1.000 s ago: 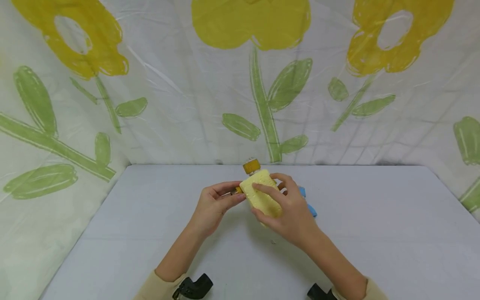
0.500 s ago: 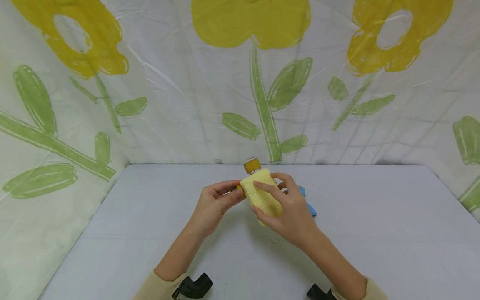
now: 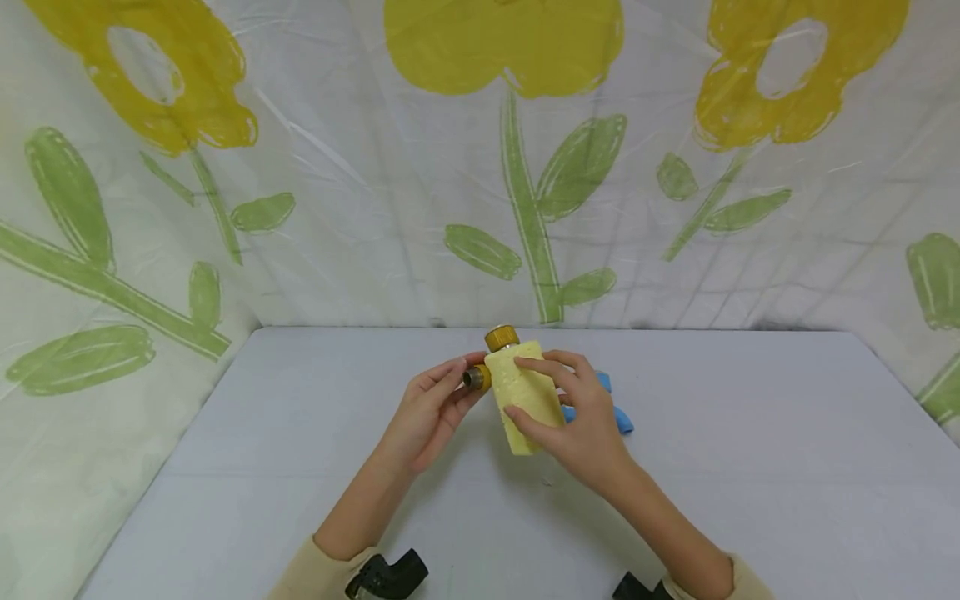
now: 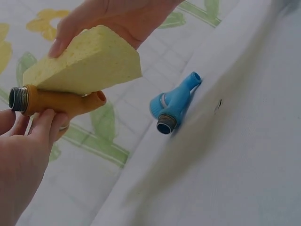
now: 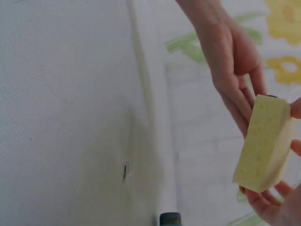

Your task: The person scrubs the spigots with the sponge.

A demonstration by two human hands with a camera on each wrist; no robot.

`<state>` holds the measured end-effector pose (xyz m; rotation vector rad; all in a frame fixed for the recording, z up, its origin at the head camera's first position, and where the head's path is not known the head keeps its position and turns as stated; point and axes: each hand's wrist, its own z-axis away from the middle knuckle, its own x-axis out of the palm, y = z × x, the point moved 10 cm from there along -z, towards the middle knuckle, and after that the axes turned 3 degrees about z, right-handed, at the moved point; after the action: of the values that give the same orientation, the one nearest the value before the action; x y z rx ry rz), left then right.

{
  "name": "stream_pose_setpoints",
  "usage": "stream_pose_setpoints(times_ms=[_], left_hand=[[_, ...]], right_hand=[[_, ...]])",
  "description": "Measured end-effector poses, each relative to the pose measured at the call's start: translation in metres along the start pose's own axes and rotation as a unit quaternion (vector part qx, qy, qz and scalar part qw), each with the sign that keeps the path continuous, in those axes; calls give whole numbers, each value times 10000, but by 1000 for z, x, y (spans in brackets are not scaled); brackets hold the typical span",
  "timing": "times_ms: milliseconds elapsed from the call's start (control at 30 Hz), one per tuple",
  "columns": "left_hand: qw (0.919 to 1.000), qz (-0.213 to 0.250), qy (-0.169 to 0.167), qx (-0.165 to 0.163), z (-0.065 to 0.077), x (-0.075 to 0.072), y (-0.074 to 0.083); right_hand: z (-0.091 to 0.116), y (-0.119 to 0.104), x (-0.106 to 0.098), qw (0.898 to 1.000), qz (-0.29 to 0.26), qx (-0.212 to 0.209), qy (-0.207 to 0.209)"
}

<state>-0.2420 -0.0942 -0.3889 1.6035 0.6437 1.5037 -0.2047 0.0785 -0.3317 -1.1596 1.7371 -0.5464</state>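
My left hand (image 3: 431, 412) holds an orange Y-shaped hose connector (image 4: 63, 102) by its body, above the table. A bare threaded metal end of it points left in the head view, and its ribbed orange collar (image 3: 502, 337) shows over the sponge's top. My right hand (image 3: 588, 421) grips a yellow block sponge (image 3: 523, 400) between thumb and fingers. The sponge lies against the connector's side and hides much of it in the head view. A similar blue Y-shaped connector (image 4: 175, 103) rests on the table, partly behind the right hand in the head view.
A white-covered table (image 3: 300, 442) lies under both hands, with a small dark mark (image 4: 218, 106) on its cover. Behind it hangs a white sheet (image 3: 337, 208) printed with yellow flowers and green stems.
The orange connector has turned in my left hand, so its threaded end now faces the head camera. The sponge has swung more upright and moved slightly right. The blue connector stays put.
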Motion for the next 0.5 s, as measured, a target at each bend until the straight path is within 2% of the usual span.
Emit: stream_pose_setpoints(times_ms=[167,500], left_hand=[[9999,145,-3,-43,-1,2,-2],[9974,286,-652,-65,1,11,0]], right_hand=[[-1,1,1,9997,-232,103,-69],[1,3,5,9973,-645,245,-261]])
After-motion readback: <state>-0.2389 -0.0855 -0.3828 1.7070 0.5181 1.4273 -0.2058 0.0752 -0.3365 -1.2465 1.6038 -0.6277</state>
